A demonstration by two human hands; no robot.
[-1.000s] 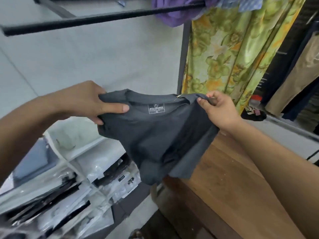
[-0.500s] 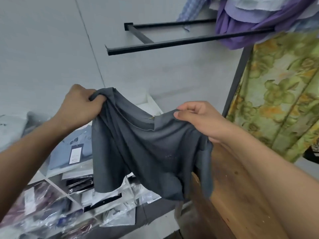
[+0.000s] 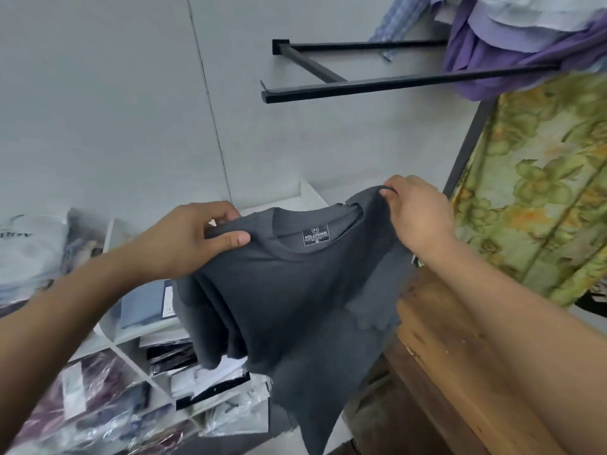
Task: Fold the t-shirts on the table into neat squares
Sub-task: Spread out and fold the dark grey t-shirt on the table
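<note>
T-shirt (image 3: 295, 307), dark grey, held in the air by both shoulders: left hand (image 3: 193, 239) and right hand (image 3: 418, 215) each pinch the fabric; label (image 3: 315, 237) faces the camera.

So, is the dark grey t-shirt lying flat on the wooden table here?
No, the left hand and right hand hold the t-shirt up by its shoulders, so it hangs in the air beside the table.
</note>
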